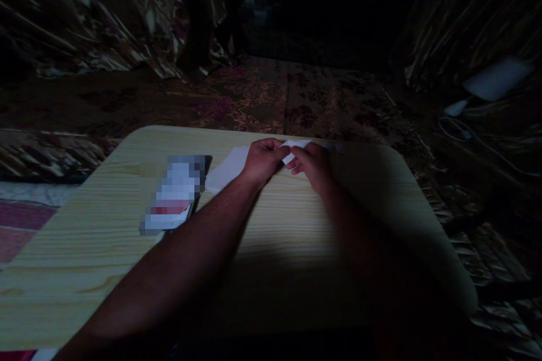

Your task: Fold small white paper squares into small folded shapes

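Both of my hands rest near the far edge of a light wooden table (127,271). My left hand (262,159) and my right hand (313,164) are closed, pinching a small white piece of paper (294,146) between their fingertips. More white paper (226,170) lies flat on the table just left of my left hand; whether it is part of the pinched piece I cannot tell. Both forearms stretch across the table top.
A blurred-out white and red flat item (175,196) lies on the table's left part. A patterned dark carpet (262,96) lies beyond the table. Shiny draped fabric (84,17) hangs at the back left. A white device with a cable (493,83) lies at the right.
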`<state>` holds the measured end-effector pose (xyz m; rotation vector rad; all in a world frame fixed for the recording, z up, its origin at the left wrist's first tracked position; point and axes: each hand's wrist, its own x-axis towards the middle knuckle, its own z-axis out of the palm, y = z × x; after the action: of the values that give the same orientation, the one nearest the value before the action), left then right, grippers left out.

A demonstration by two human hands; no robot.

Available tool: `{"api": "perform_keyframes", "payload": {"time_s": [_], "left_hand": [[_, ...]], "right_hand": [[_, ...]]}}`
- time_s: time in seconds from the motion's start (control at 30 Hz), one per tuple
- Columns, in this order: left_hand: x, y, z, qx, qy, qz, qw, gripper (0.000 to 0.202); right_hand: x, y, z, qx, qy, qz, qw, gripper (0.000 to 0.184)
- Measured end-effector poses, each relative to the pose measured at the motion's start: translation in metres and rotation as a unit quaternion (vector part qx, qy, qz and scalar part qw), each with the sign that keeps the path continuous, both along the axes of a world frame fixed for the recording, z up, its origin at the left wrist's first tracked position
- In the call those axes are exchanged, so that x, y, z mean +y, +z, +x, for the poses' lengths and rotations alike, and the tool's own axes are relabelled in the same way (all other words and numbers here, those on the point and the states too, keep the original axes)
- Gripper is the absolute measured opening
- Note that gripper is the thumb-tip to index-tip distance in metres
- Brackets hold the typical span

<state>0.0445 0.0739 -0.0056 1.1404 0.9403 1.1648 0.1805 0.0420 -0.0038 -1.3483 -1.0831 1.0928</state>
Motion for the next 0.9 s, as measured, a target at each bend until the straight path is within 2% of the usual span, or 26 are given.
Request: {"api": "perform_keyframes", "payload": {"time_s": [0.43,0.63,0.9], "left_hand": [[-0.0027,0.0048,0.0003,-0.010,0.010,-0.019,1.000,0.027],[-0.0023,0.0047,0.0005,-0.017,0.014,-0.019,1.000,0.025],[-0.0004,0.0005,0.0005,-0.022,0.024,-0.017,0.999,0.024]], "right_hand": [[0.0010,-0.0064,0.0038,0.021,0.031,0.030,0.999,0.010],[-0.0020,0.0011,-0.0009,0.007,0.051,-0.004,0.999,0.011],[0.0000,-0.0023,-0.0009,-0.024,0.066,-0.017,0.997,0.006]]}}
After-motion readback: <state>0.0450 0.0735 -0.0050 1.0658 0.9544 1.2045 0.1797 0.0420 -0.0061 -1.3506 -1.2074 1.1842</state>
